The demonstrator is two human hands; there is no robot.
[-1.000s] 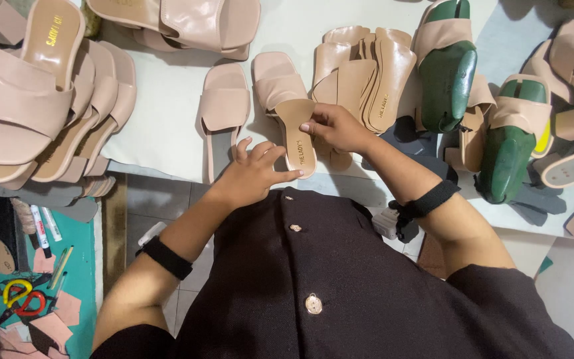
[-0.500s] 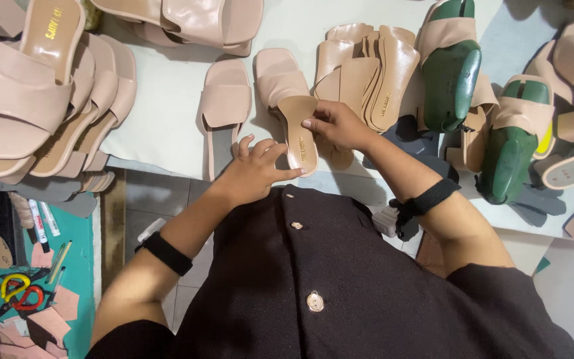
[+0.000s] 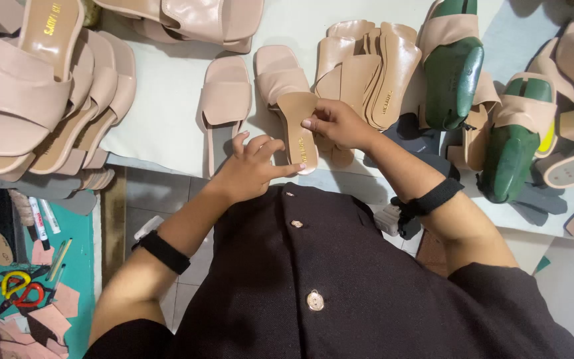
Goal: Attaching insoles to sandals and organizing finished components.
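A beige slide sandal (image 3: 280, 76) lies on the white table (image 3: 167, 100), with a tan insole (image 3: 299, 129) laid on its sole. My right hand (image 3: 337, 123) pinches the insole's right edge near the middle. My left hand (image 3: 250, 166) presses the insole's heel end near the table's front edge, its fingers spread. A second beige sandal (image 3: 224, 100), its grey sole bare, lies just left of them.
A pile of tan insoles (image 3: 373, 66) sits right of my hands. Green shoe lasts (image 3: 456, 73) with beige straps stand further right. Stacked finished sandals (image 3: 28, 100) fill the left. Scissors (image 3: 21, 292) and markers (image 3: 38, 213) lie on a lower teal surface.
Both hands stay on the insole; my left fingers have slid slightly along its heel end. The rest is unmoved.
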